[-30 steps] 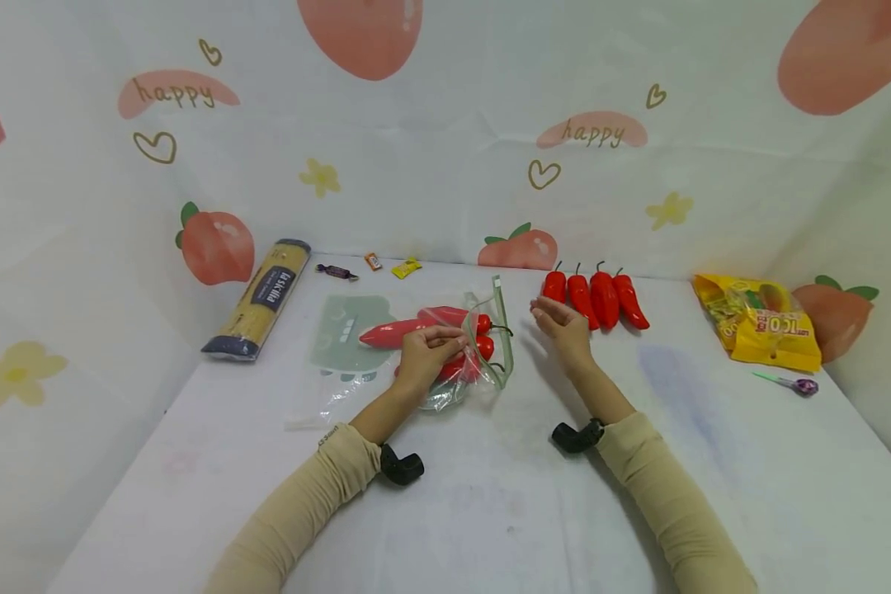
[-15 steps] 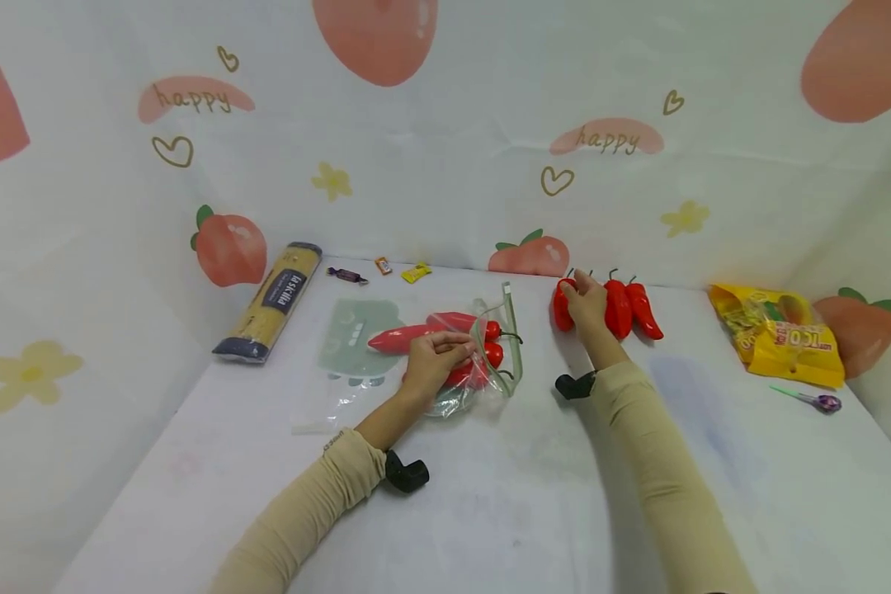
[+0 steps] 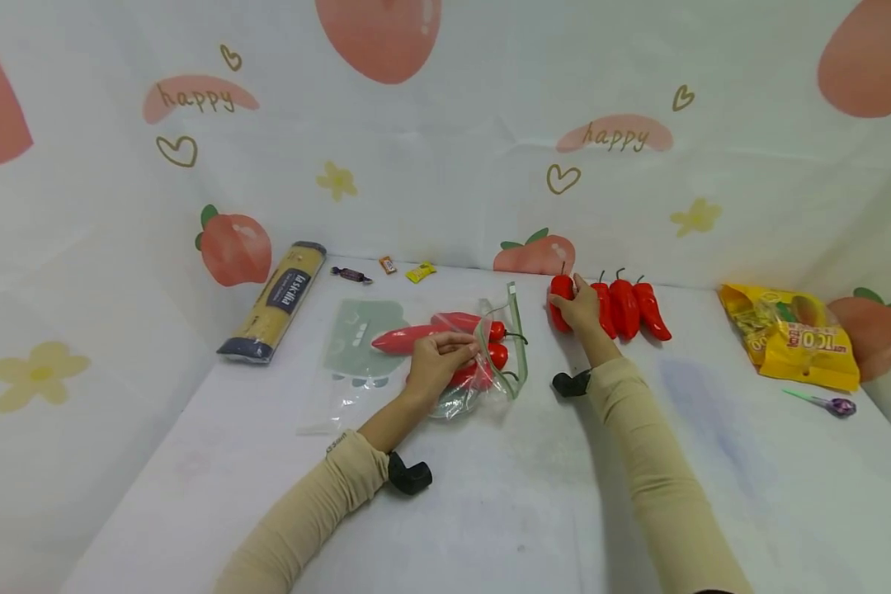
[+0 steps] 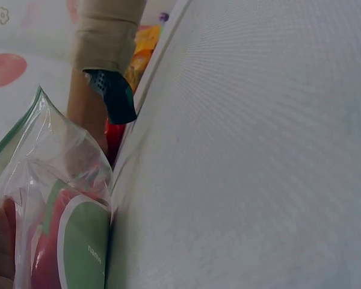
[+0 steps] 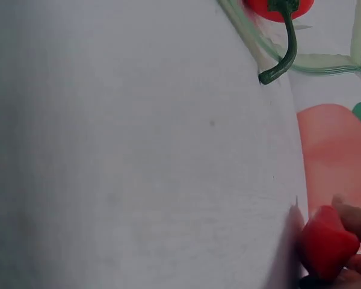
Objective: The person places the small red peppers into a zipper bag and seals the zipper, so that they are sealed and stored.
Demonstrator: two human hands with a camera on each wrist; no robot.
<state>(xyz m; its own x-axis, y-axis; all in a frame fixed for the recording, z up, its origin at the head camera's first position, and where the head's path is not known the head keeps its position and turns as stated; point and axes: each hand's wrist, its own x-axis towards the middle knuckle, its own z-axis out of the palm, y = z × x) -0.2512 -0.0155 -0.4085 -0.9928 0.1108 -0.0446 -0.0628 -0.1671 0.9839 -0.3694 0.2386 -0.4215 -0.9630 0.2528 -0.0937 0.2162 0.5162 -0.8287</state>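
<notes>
My left hand (image 3: 434, 367) pinches the upper film of a clear zip bag (image 3: 516, 330) with a green-edged mouth. Long red chili peppers (image 3: 401, 340) lie inside it, some stems poking toward the mouth. In the left wrist view the bag (image 4: 66, 144) gapes, and its green printed label (image 4: 87, 250) shows beside a pepper. My right hand (image 3: 582, 310) grips the leftmost red chili pepper (image 3: 562, 289) of a row at the back. That pepper (image 5: 328, 247) also appears between thumb and fingers (image 5: 352, 217) in the right wrist view. Beside the hand lie three more peppers (image 3: 624, 308).
A pasta pack (image 3: 275, 301) lies at the left, with small wrapped candies (image 3: 351, 275) near the back wall. To the right are a yellow candy bag (image 3: 794, 334) and a lollipop (image 3: 832, 404). The white table (image 3: 505, 495) stretches in front of the bag.
My right hand has reached back and right to the row and taken hold of the leftmost pepper, shifting it slightly left. The left hand keeps its pinch on the bag; the head view shifts slightly.
</notes>
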